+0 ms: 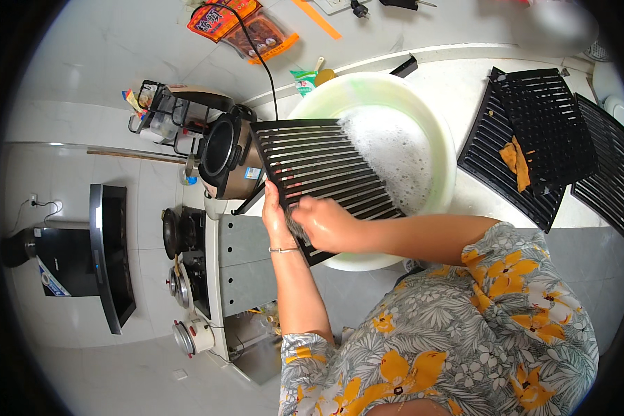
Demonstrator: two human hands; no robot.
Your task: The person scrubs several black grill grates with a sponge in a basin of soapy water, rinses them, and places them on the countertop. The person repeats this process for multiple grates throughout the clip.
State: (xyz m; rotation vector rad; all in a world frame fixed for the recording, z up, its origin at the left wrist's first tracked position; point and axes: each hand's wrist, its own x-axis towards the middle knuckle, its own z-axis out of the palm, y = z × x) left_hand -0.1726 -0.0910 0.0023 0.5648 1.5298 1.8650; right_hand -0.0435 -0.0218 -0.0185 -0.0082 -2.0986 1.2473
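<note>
A black slatted rack (333, 171) is held tilted over a large pale green plastic basin (444, 156), its far part reaching into foamy water (390, 151). My left hand (276, 213), with a bracelet at the wrist, grips the rack's near left edge; some of its fingers show through the slats from underneath. My right hand (327, 223) is blurred and closed around a greyish scrubber (297, 226), perhaps steel wool, pressed against the rack's edge beside my left hand. Both hands look wet.
More black slatted racks (551, 125) lie overlapped on the white counter at right, an orange-brown cloth (516, 162) on them. A rice cooker (229, 151) stands left of the basin, with a black cord (262, 62) behind. A green packet (305, 82) lies by the rim. Farther left are a stove (195, 260) and pans.
</note>
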